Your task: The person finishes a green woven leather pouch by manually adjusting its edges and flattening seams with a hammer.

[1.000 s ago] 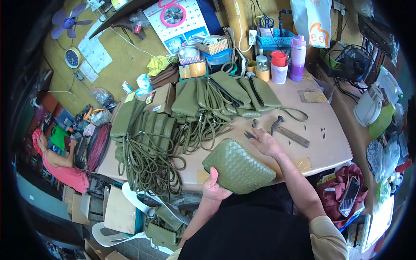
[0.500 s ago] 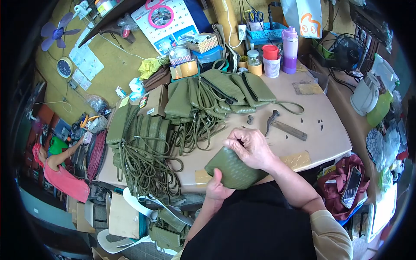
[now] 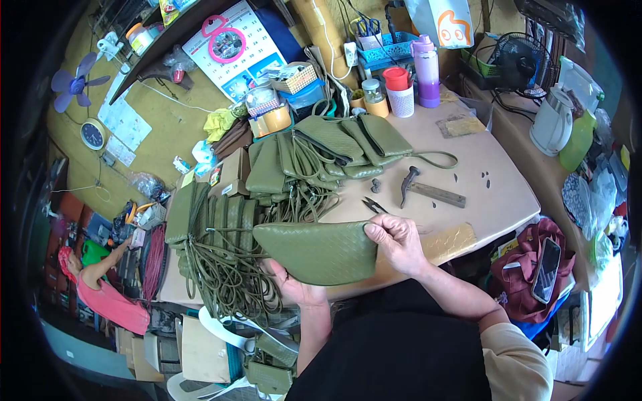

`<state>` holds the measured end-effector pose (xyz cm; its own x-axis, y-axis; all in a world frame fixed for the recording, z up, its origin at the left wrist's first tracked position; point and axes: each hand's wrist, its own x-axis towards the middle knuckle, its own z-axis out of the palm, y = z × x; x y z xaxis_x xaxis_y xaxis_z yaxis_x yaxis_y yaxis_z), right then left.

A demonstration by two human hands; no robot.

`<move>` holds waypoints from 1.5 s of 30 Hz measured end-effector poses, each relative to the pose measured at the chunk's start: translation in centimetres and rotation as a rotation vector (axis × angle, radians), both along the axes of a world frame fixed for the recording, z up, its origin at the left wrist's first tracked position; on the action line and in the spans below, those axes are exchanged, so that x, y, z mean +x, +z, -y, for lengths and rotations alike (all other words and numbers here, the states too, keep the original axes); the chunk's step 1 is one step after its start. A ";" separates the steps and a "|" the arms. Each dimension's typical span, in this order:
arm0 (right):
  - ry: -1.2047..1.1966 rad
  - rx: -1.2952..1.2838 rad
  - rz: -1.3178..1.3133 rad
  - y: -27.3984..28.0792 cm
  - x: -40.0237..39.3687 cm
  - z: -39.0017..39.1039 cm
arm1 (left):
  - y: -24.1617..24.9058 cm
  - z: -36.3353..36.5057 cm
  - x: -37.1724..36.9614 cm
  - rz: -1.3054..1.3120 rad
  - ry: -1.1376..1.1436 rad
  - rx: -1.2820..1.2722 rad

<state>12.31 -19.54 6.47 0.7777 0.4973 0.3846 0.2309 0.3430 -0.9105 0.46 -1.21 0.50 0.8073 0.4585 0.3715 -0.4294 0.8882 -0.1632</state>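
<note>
An olive-green pouch [image 3: 317, 250] with a woven texture is held flat over the table's front edge, its face toward me. My right hand [image 3: 400, 246] pinches the pouch's upper right corner between thumb and fingers. Under its lower left side, my left hand [image 3: 297, 289] holds it, with some fingers hidden behind the pouch. Just beyond lie a pair of pliers [image 3: 374, 205], partly covered, and a hammer [image 3: 431, 190] with a wooden handle. Several similar green pouches [image 3: 334, 144] are piled at the back, and more with looped straps [image 3: 231, 274] hang over the left front edge.
A purple bottle [image 3: 426, 70], a red-lidded cup [image 3: 400, 93] and jars stand along the back. Small dark bits dot the table [image 3: 495, 207]. At right are a maroon bag [image 3: 525, 267] with a phone and a kettle [image 3: 554, 123]. Another person [image 3: 107, 294] reaches at far left.
The pouch has turned from tilted and foreshortened to spread broadside, moving left and up. My right hand now grips its corner, and the left hand has shifted left. The pliers have come into view.
</note>
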 end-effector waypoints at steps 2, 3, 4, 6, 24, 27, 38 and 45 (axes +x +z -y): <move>0.054 0.043 -0.117 -1.1 0.5 -0.2 | 1.3 0.3 -0.2 -0.018 0.048 0.118; 0.105 0.088 -0.236 -2.1 0.7 -0.6 | 2.5 0.5 -0.3 -0.039 0.091 0.239; 0.135 0.214 -0.456 -3.0 0.5 -1.9 | 3.8 0.7 -0.3 -0.044 0.093 0.235; 0.303 0.037 -0.575 -3.1 1.0 -1.1 | 6.0 0.7 -0.4 -0.114 0.161 0.430; 0.815 -0.803 0.242 -1.9 -1.4 7.9 | 6.8 5.3 8.1 -0.563 -0.133 2.940; -0.055 -0.612 0.682 -3.1 -0.4 7.1 | 8.3 4.9 7.5 -0.624 0.210 2.844; -0.008 -0.492 0.580 -2.7 6.1 3.3 | 6.6 0.4 -0.7 -0.701 0.965 2.583; -0.149 -0.498 0.576 -4.2 6.5 5.0 | 0.1 0.1 -1.3 -0.825 0.787 1.893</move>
<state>18.81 -24.53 2.24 0.5952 0.6233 0.5072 0.7263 -0.1472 -0.6714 -0.82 -1.28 0.59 0.8596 0.2946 0.4174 -0.1758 -0.5966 0.7830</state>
